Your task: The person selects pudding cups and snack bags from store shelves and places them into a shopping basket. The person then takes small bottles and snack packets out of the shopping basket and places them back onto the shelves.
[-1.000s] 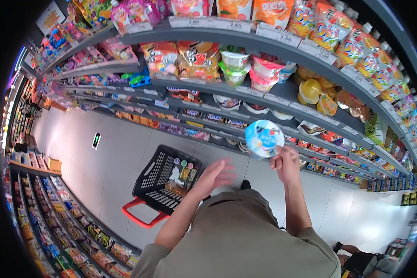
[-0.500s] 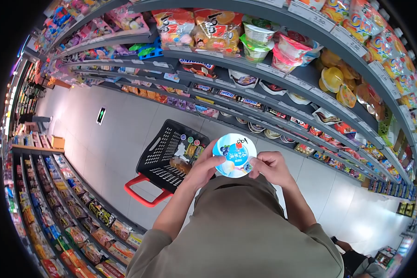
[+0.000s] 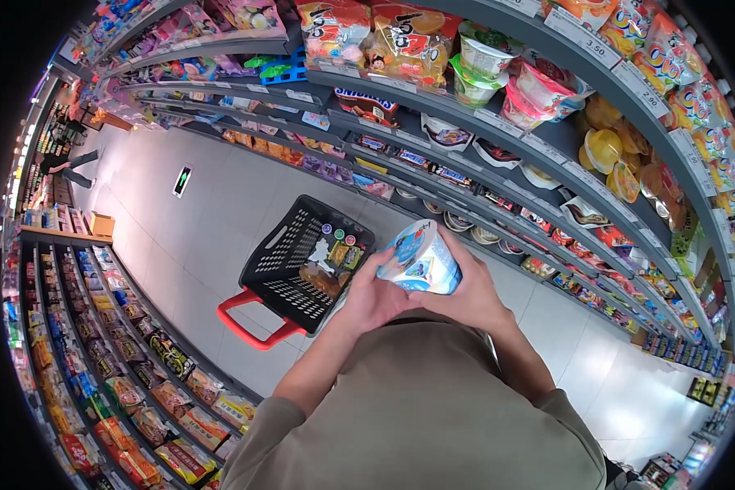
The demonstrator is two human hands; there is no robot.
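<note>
Between my hands, in front of my body, is a blue-and-white jelly cup with blueberries pictured on it. It is tilted so its printed side faces me and its round lid points up and left. My left hand grips the cup at its left edge, thumb near the lid. My right hand wraps round its right side and bottom. Just left of my hands, a black shopping basket with a red handle holds several small packaged items, among them round-lidded cups and a brown pack.
Ahead, shelves carry jelly bags, fruit cups, yellow jelly cups and Snickers packs. Another shelf with snack packs runs along the left. A lit green arrow sign lies on the floor; a person's legs appear far left.
The cup has turned from lid facing me to its side showing. My right hand has shifted from pinching the lid's edge to wrapping the cup. The camera view has moved slightly.
</note>
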